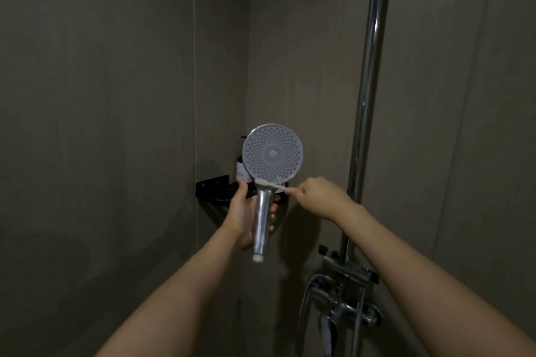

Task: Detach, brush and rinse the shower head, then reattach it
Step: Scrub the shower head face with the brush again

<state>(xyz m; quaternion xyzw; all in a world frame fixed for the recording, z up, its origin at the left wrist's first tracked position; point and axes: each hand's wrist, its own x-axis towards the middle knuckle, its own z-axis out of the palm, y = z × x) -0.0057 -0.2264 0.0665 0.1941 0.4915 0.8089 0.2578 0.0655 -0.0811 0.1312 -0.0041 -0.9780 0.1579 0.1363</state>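
The detached shower head is held upright in front of me, its round white nozzle face turned toward the camera and its chrome handle pointing down with no hose on the white end. My left hand grips that handle from behind. My right hand pinches a white toothbrush by its handle. The brush lies level across the lower edge of the nozzle face, its bristle end toward the left.
A chrome riser pipe runs up the right wall, with the mixer valve and lever below it and a hose hanging there. A black corner shelf holding a bottle sits behind the shower head. Grey walls meet in a corner.
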